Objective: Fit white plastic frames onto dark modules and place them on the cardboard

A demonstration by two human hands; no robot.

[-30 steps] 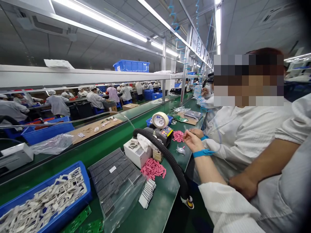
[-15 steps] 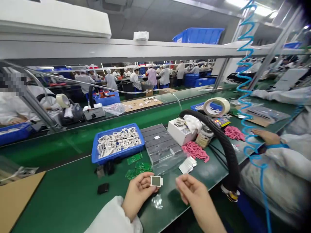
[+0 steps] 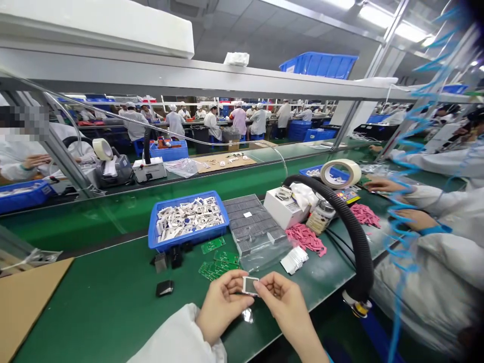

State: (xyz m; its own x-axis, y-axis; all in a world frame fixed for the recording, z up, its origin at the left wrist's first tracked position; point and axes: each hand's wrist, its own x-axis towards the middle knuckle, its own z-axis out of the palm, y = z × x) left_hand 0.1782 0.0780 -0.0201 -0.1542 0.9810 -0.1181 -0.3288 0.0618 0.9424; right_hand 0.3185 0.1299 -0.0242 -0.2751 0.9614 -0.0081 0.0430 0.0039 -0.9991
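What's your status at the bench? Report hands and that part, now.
Left hand and right hand pinching small white-framed part. Green circuit boards just beyond. Clear plastic scrap below.

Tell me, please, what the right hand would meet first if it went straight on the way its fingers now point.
The right hand would meet the small white-framed square piece at its fingertips, then probably the left hand, though depth is unclear.

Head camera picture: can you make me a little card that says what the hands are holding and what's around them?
Left hand: pinches a small white frame
Right hand: pinches its other side
Nearby: green circuit boards, blue box of white frames
Farther: pink tags, black hose, tape roll
Place: green workbench
Co-worker: hand at right
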